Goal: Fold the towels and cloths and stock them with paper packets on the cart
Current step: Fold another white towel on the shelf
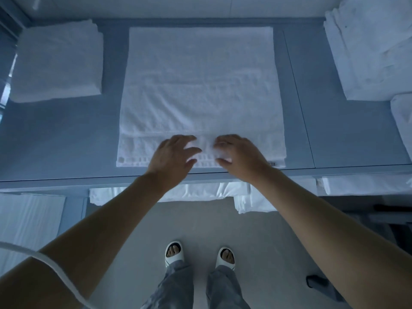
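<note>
Grey cart top (66,134) bears a white towel (200,85); left hand (171,155) and right hand (240,155) press it, fingers spread.

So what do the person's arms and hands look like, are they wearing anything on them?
Both forearms are bare, with no sleeves, gloves, watch or rings visible on the left hand or the right hand. A thin white cable curves across the left upper arm near the frame's bottom edge.

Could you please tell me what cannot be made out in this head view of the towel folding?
- Fingertips of the left hand and right hand: motion-blurred, so their contact with the spread towel is unclear.
- Linen pile at right: cut off by the frame edge.
- Lower shelf linens: mostly hidden by the tabletop.
- Paper packets: none visible.
</note>
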